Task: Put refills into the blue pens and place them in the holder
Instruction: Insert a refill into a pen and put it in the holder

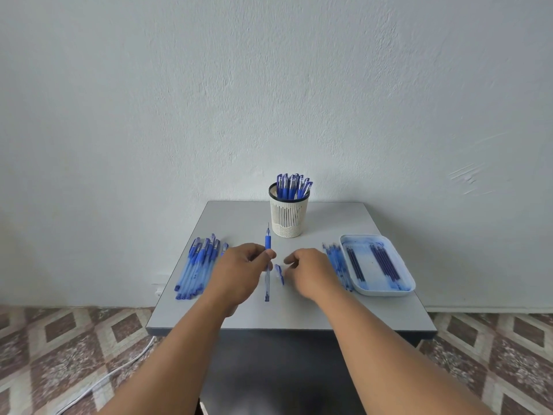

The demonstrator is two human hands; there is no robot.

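**Two hands over a small grey bench, one holding a blue pen**

A head-worn camera looks forward and down at a small square bench with a pale grey top, pushed against a rough, whitewashed wall. The floor on both sides is tiled in a diamond pattern of brown, cream and dark red. A white cable trails across the tiles at lower left.

Two bare forearms reach in from the bottom edge. The left hand pinches a blue pen between thumb and fingertips — its grip is closed on the barrel near the blue rubber sleeve. The pen points away from the person, with its fine tip toward the wall. The right hand hovers just beside it with fingers loosely curled; whether they hold anything cannot be told. A small blue pen cap lies between the two hands, close to the right fingertips.

At the back centre stands a cream slotted pen holder, filled with capped blue pens standing upright. A heap of blue pens lies on the left side. On the right, more pen barrels lie just beside a white, ink-stained tray holding dark refills.
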